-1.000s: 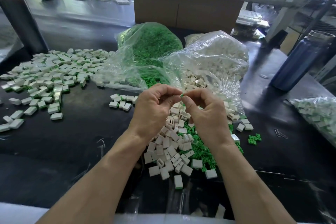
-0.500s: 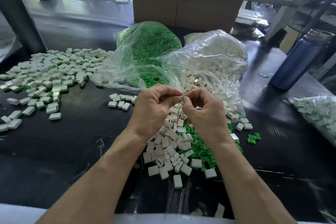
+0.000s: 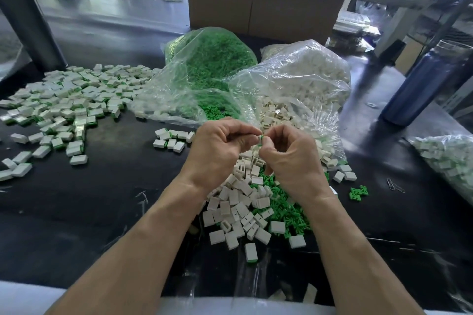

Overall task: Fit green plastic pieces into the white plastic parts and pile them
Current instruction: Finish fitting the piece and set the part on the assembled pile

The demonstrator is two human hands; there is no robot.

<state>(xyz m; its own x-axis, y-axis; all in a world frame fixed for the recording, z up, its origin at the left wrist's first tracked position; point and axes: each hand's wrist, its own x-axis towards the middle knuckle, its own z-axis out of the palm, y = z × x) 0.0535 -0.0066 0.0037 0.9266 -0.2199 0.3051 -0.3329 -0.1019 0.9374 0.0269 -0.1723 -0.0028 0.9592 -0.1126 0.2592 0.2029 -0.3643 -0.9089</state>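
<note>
My left hand (image 3: 220, 146) and my right hand (image 3: 291, 158) meet fingertip to fingertip above the table. Between them they pinch a small part showing a green piece (image 3: 260, 138); most of it is hidden by the fingers. Under the hands lies a heap of loose white parts (image 3: 238, 202) mixed with loose green pieces (image 3: 289, 215). A wide spread of assembled white-and-green parts (image 3: 74, 100) covers the table at the left. A short row of assembled parts (image 3: 171, 139) sits just left of my left hand.
A clear bag of green pieces (image 3: 212, 64) and a clear bag of white parts (image 3: 299, 79) stand behind the hands. A blue bottle (image 3: 422, 84) is at the right, another bag of parts (image 3: 450, 161) at the right edge. Cardboard box (image 3: 256, 2) behind. Paper clips (image 3: 395, 185) lie right.
The hands have stayed joined at the fingertips over the heap, with only small finger movement on the pinched part. Nothing else on the table has moved.
</note>
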